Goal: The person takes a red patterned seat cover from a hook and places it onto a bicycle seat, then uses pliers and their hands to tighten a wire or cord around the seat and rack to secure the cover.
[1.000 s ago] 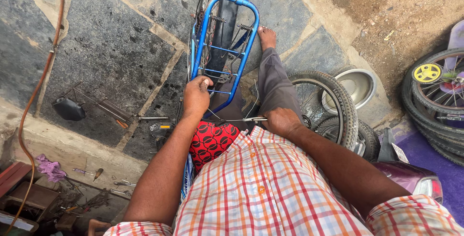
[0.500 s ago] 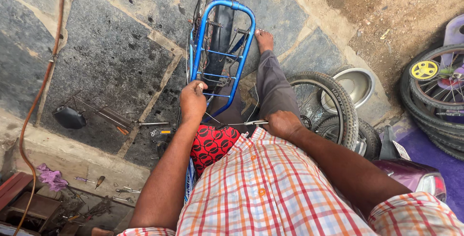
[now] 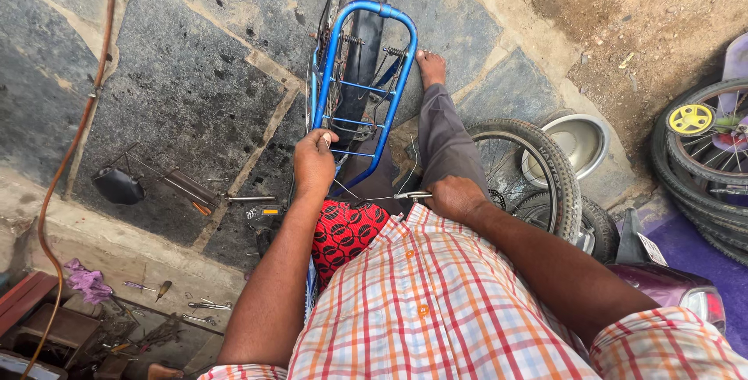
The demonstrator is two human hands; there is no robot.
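Observation:
I look straight down at a bicycle with a blue rear carrier rack [image 3: 365, 84] and a red patterned saddle [image 3: 343, 233] just below my chest. My left hand [image 3: 313, 162] is closed on the near left rail of the rack. My right hand [image 3: 452, 195] is a fist by my knee, gripping a thin metal tool [image 3: 405, 195] whose silver shaft sticks out to the left. My bare right foot [image 3: 429, 67] rests on the stone beside the rear wheel.
A loose tyre [image 3: 538, 163] and a steel bowl [image 3: 576, 140] lie at my right. More wheels [image 3: 701, 138] are stacked at the far right. Hand tools [image 3: 195, 193] lie on the stone floor at left, beside an orange hose [image 3: 78, 115].
The view has drifted slightly. My left hand has slid a little down the rack rail toward me; my right hand has stayed by my knee.

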